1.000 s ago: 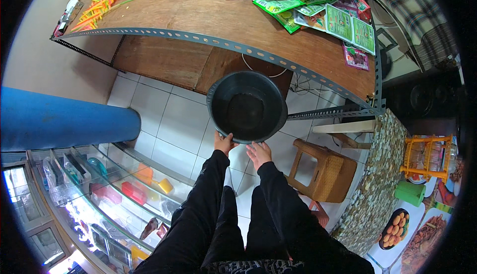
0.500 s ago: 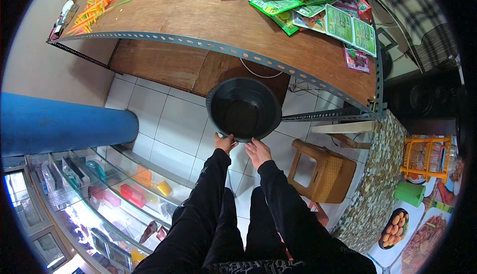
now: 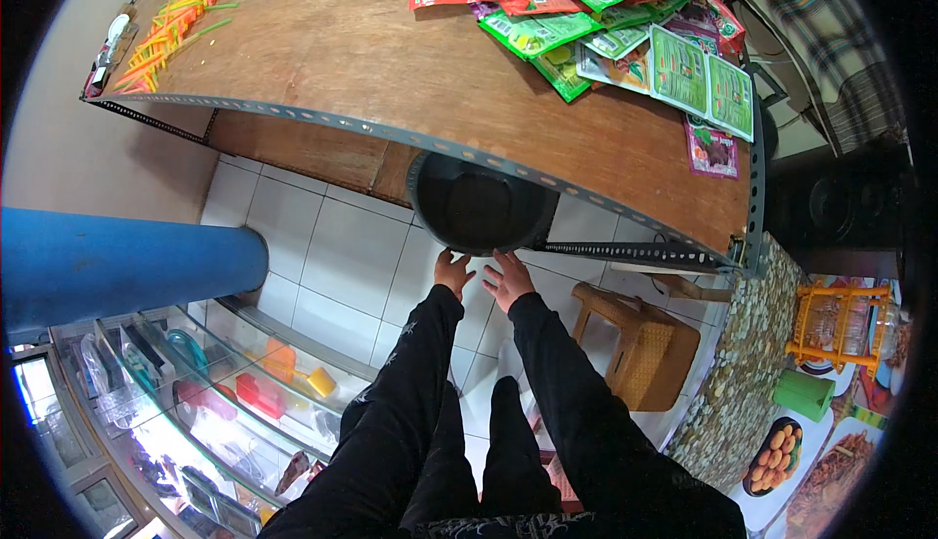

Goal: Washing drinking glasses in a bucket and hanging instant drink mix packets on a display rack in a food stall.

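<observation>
A round black plastic basin stands low down, its far part hidden beneath the wooden table. Nothing shows inside it. At its near rim is my left hand, fingertips at the edge and fingers apart. Beside it, my right hand has its fingers spread, the tips just by the same rim. Whether the fingertips still touch the basin is hard to tell. Neither hand is wrapped round the rim.
Drink sachets lie heaped on the table's right, coloured straws on its left. A perforated metal edge runs along the front. A brown plastic stool stands right, a glass display case left, near a blue column.
The basin has slid away from me, farther under the table. My hands have followed to its near rim, and their hold has loosened, with the fingers now apart.
</observation>
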Tool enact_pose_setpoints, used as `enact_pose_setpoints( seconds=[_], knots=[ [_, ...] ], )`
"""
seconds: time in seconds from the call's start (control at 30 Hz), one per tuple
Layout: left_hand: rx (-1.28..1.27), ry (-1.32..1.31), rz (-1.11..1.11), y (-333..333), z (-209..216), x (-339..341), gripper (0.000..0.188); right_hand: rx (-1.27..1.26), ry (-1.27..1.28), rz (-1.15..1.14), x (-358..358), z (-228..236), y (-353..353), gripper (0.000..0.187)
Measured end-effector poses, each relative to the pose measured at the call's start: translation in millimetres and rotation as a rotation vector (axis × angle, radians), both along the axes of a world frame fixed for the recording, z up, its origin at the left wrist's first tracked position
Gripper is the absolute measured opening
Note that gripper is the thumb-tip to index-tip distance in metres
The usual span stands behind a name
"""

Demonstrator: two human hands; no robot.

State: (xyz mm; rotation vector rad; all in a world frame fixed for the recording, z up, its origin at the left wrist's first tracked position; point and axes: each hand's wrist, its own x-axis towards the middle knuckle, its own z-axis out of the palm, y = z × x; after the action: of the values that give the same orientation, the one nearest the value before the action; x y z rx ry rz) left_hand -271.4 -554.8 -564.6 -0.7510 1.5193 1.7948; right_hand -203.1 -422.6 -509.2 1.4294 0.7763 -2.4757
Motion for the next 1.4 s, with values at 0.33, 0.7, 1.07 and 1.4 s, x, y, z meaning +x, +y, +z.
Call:
enact_pose_setpoints(
  seconds=[0.33, 0.7, 1.07, 1.4],
  knots=[
    [0.404, -0.224, -0.086, 46, -1, -7, 0.059, 0.259, 0.039, 0.075, 5, -29, 58, 0.083],
    [-0.378, 0.354, -0.563, 1, 5, 44, 0.103, 0.505, 0.018, 0.112, 61, 3, 46, 0.074],
    [-0.665, 0.682, -0.636, -90, 146, 86, 0.096, 1.165, 0.151, 0.306, 78, 142, -19, 0.060],
    [-0.552, 1.025, -0.626, -117, 341, 134, 0.083, 1.593, 0.410, 0.468, 192, 380, 4, 0.055]
  ],
)
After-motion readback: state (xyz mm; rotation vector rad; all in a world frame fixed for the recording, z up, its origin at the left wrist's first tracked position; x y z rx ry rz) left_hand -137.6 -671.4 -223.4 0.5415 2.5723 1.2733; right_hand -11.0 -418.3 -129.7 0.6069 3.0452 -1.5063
